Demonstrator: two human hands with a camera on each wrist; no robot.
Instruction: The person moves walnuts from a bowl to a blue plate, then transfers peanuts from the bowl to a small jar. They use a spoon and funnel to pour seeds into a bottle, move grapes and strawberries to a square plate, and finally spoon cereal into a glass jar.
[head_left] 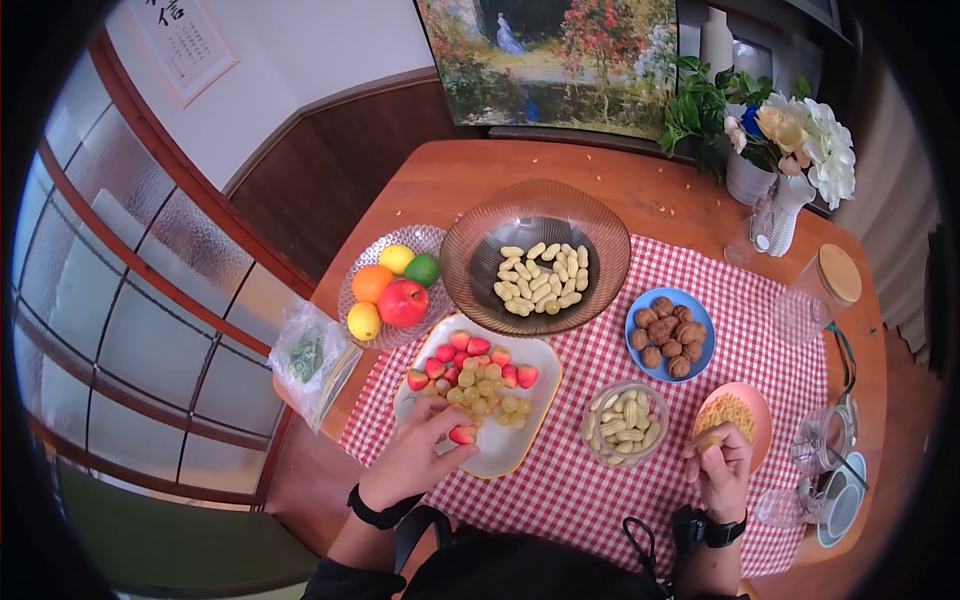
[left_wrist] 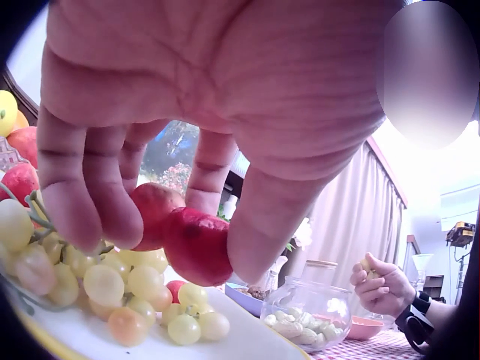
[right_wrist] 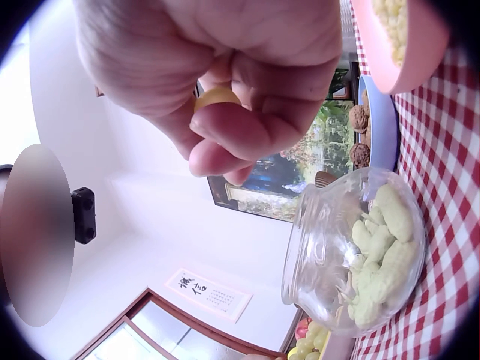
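Over the front of the white tray (head_left: 490,462), my left hand (head_left: 415,455) pinches a strawberry (head_left: 462,435) between thumb and fingers; its red side (left_wrist: 199,247) shows in the left wrist view. Just beyond the fingertips lie green grapes (head_left: 482,385), with several more strawberries (head_left: 508,376) behind them. My right hand (head_left: 722,465) is raised in front of the pink bowl (head_left: 762,405) of yellow kernels. Its curled fingers hold a small, rounded, yellowish thing (right_wrist: 217,97), mostly hidden by them; I cannot tell its kind. Left of that hand stands a glass jar (right_wrist: 300,255) of peanuts (right_wrist: 382,247).
A large brown glass bowl (head_left: 465,250) holding peanuts stands behind the tray. Beside it are a fruit plate (head_left: 350,290) and a plastic bag (head_left: 312,365). Walnuts (head_left: 668,335) fill a blue plate (head_left: 640,300). A lidded jar (head_left: 805,300) and vases of flowers (head_left: 810,140) stand at right.
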